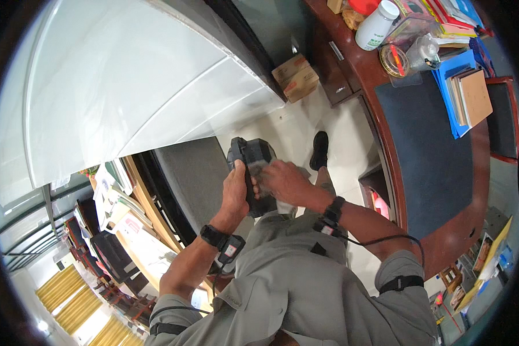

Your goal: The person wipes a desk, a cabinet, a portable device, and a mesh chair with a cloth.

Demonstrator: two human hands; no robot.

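Note:
A dark plastic case or device (pixel 259 149) is held in front of my body, above the pale tiled floor. My left hand (pixel 235 190) grips its left side, with the thumb lying along the near edge. My right hand (pixel 283 181) is over the right part of the same object, its fingers bent and blurred; whether they grip something there I cannot tell. The underside of the object is hidden. Both wrists wear black straps with small cabled modules.
On the right stands a brown wooden desk (pixel 393 164) with folders, notebooks (pixel 475 97), a white bottle (pixel 376 26) and tape rolls. Small cardboard boxes (pixel 296 78) sit on the floor beyond. A white tiled wall (pixel 155 78) rises at the left, above a paper-covered counter (pixel 142 242).

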